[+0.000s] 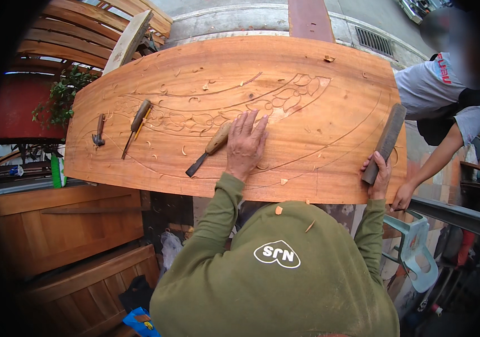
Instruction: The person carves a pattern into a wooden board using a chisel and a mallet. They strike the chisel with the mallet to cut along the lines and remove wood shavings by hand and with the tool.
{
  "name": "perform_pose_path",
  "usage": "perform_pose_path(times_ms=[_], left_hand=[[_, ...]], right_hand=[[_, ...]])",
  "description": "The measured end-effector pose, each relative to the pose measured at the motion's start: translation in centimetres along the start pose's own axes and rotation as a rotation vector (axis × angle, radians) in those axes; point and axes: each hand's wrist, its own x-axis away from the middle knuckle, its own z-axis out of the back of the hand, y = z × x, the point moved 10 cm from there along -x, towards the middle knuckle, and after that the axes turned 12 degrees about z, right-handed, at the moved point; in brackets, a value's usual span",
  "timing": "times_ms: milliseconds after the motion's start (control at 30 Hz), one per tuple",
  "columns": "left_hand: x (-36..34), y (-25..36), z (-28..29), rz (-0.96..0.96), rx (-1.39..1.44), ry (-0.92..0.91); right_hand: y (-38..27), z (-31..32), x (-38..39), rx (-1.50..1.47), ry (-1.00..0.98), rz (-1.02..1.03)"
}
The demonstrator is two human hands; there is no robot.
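A large wooden panel (195,151) with carved leaf and scroll patterns and curved lines lies before me. My left hand (245,143) rests on it, palm down with the fingers stretched out. Against that hand lies a chisel (216,140) with a wooden handle, its dark blade pointing to the lower left; the hand partly hides the handle end. At the panel's right end, my right hand (380,174) grips the lower part of a long, dark rectangular bar (389,137), which slants up and away.
A small hammer (99,132), another wooden-handled chisel (139,116) and a yellow pencil (143,122) lie on the panel's left part among wood shavings. At right, another person's hand (402,196) is at the panel's edge, above a pale green plastic chair (417,247).
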Motion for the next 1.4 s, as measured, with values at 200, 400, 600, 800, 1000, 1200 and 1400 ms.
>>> perform_pose_path(times_ms=[200, 400, 600, 800, 1000, 1200, 1400], left_hand=[[2.6, 5.8, -5.4, 0.032, 0.043, -0.29], [5.9, 9.8, -4.5, 0.002, 0.209, -0.343], [6.3, 10.2, -2.7, 0.074, 0.254, -0.293], [5.8, 10.7, -2.2, 0.076, 0.201, -0.227], [6.3, 11.0, -2.1, 0.067, 0.163, -0.203], [5.1, 1.7, 4.3, 0.416, -0.303, 0.213], [4.6, -8.2, 4.0, 0.563, -0.254, -0.029]], right_hand=[[0.5, 0.5, -0.2, 0.011, -0.022, -0.026], [0.2, 0.1, -0.3, 0.007, -0.06, 0.002], [-0.1, -0.5, -0.2, 0.009, -0.085, -0.001], [0.3, -0.2, -0.4, 0.016, -0.093, -0.014], [0.5, 0.1, -0.2, 0.02, -0.152, 0.002], [-0.3, -0.2, 0.0, 0.016, -0.162, 0.038], [-0.1, 0.4, -0.3, 0.015, -0.127, 0.01]])
